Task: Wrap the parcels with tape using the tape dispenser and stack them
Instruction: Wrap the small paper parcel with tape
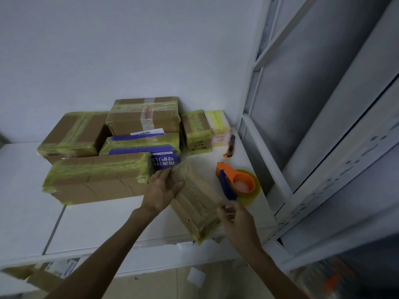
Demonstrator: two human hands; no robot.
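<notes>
Head view, centre frame: taped parcel (195,203) on the worktop (97,223), left hand (162,190) grip spread flat on it, right hand (235,219) grip too blurred to tell. Wrapping looks done; stacking needs a two-handed lift.

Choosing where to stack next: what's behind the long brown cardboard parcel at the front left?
A purple printed box wrapped in tape and a wide brown taped carton lie behind the long brown cardboard parcel. The parcel covers part of each one's front face.
</notes>
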